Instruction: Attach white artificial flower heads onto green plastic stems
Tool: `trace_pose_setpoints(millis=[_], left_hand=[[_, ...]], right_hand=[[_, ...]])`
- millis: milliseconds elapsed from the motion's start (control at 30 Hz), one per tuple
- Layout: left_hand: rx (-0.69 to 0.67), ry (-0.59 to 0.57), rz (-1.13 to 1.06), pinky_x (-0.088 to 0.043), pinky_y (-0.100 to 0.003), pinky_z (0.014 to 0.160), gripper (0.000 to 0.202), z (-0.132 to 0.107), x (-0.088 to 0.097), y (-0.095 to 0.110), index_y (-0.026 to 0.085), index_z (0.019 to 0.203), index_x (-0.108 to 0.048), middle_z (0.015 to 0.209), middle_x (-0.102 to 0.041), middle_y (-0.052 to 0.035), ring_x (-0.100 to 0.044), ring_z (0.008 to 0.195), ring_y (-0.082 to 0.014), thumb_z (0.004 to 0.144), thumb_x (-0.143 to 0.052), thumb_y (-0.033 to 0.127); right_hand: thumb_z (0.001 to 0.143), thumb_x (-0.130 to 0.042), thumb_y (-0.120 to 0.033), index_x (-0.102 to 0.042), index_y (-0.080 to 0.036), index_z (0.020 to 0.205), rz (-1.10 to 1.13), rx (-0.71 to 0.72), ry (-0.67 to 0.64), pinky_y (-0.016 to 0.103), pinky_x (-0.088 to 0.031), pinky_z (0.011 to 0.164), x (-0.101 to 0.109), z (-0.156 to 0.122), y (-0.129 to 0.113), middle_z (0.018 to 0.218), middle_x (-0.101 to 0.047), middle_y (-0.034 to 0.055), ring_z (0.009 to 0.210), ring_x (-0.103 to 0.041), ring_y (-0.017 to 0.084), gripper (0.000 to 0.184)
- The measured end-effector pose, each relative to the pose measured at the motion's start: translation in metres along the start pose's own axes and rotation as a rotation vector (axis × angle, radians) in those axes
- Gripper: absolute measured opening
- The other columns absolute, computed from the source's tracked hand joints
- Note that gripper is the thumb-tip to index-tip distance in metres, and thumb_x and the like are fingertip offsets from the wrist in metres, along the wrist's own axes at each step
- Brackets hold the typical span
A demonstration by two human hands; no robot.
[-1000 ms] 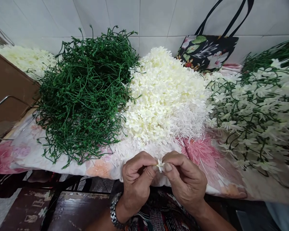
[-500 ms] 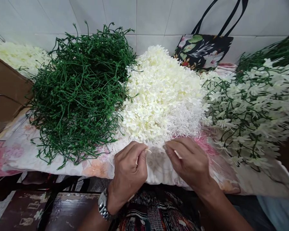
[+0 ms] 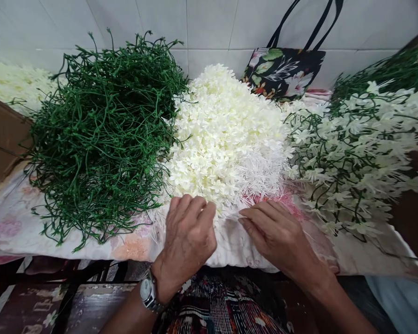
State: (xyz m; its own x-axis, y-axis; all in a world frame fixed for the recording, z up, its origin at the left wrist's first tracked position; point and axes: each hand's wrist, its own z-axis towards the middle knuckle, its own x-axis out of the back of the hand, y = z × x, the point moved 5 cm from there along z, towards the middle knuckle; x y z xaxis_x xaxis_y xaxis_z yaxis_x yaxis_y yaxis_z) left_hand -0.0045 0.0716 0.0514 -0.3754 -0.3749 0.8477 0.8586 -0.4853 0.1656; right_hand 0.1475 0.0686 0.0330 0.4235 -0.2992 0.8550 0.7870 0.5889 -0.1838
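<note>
My left hand, with a wristwatch, rests at the front edge of a heap of loose cream-white flower heads. Its fingers are curled close together, the tips pressed into the flowers, and what they grip is hidden. My right hand lies just to the right. Its fingers stretch leftward over thin white spiky pieces at the foot of the heap, with nothing visible in them. Both hands are over a floral cloth that covers the table.
A big tangle of green plastic stems lies to the left. Assembled green sprays with white flowers lie to the right. A black floral tote bag leans on the tiled wall. A brown cardboard box holding more white flowers sits at far left.
A second ago both hands pinched one small white flower between them near my lap. They have since parted and moved forward to the heap's front edge, and that flower is out of sight.
</note>
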Motion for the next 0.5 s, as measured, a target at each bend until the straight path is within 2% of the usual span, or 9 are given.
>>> trace_pose_setpoints(millis=[133,233,300,367,500], left_hand=[[-0.148,-0.196,0.029,-0.033,-0.034,0.061,0.023,0.014,-0.019,0.013,0.018,0.073,-0.058,0.070,-0.055,-0.0043,-0.045,0.067,-0.0202,0.069,-0.044,0.000],[-0.197,-0.252,0.034,-0.033,-0.034,0.061,0.023,0.017,-0.029,0.015,0.018,0.066,-0.054,0.067,-0.052,-0.0043,-0.045,0.067,-0.0200,0.067,-0.043,-0.002],[-0.182,-0.224,-0.013,-0.033,-0.033,0.060,0.023,0.017,-0.029,0.014,0.018,0.064,-0.052,0.066,-0.050,-0.0036,-0.044,0.065,-0.0188,0.069,-0.042,-0.002],[-0.104,-0.156,-0.124,-0.034,-0.032,0.060,0.023,0.018,-0.025,0.009,0.018,0.063,-0.051,0.064,-0.049,-0.0026,-0.044,0.063,-0.0172,0.073,-0.042,-0.001],[0.182,0.006,-0.534,-0.037,-0.027,0.058,0.019,0.019,-0.012,-0.002,0.017,0.064,-0.048,0.065,-0.048,-0.0002,-0.046,0.063,-0.0135,0.078,-0.045,0.005]], right_hand=[[0.085,-0.046,-0.011,-0.057,-0.017,0.068,-0.081,0.003,-0.108,0.030,-0.034,0.062,-0.016,0.005,-0.010,0.063,-0.052,0.0029,0.063,-0.045,0.017,0.021],[0.084,-0.044,-0.008,-0.055,-0.017,0.065,-0.071,-0.009,-0.125,0.031,-0.034,0.062,-0.021,0.001,-0.009,0.061,-0.050,0.0024,0.062,-0.045,0.017,0.024],[0.085,-0.043,-0.008,-0.055,-0.016,0.068,0.007,-0.049,-0.097,0.030,-0.037,0.063,-0.018,-0.003,-0.004,0.062,-0.050,0.0023,0.063,-0.047,0.016,0.022],[0.085,-0.045,-0.010,-0.053,-0.016,0.071,0.146,-0.122,-0.033,0.027,-0.039,0.059,-0.010,-0.007,0.002,0.062,-0.050,0.0007,0.060,-0.048,0.014,0.017],[0.084,-0.049,-0.014,-0.052,-0.019,0.077,0.496,-0.371,0.067,0.021,-0.040,0.051,0.004,-0.011,0.010,0.062,-0.052,-0.0029,0.053,-0.049,0.009,0.009]])
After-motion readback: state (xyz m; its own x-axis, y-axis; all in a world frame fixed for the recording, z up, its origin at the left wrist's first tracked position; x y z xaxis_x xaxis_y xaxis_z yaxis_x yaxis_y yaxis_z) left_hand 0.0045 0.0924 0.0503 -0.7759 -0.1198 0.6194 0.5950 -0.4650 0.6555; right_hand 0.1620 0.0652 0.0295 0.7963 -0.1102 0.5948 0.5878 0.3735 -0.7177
